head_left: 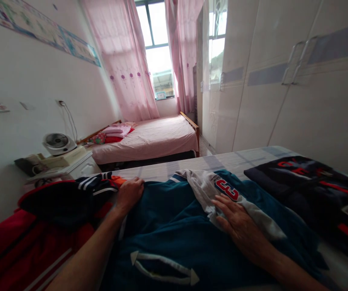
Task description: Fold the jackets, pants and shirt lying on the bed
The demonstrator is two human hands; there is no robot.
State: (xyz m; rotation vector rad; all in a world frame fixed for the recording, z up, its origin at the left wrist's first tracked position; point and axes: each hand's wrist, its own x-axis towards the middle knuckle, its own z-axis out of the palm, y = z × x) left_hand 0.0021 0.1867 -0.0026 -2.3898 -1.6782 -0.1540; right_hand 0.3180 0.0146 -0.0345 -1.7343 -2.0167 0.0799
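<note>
A teal jacket point(164, 214) with a white-trimmed pocket is spread over the bed in front of me. Its light grey part point(196, 188), marked with a red and navy number, lies folded across the upper right. At the jacket's far left corner, my left hand point(131, 195) has its fingers curled down on the cloth edge; the fingertips are partly hidden. My right hand point(237, 222) rests flat on the grey cloth just below the number, fingers stretched out.
Red clothing point(37, 238) and a dark piece with red trim point(55, 202) lie on the left. A folded black garment point(301, 194) is on the right. Beyond are a pink-covered bed point(152, 135), a small fan point(59, 142) on a white cabinet point(81, 165), and a white wardrobe point(267, 105).
</note>
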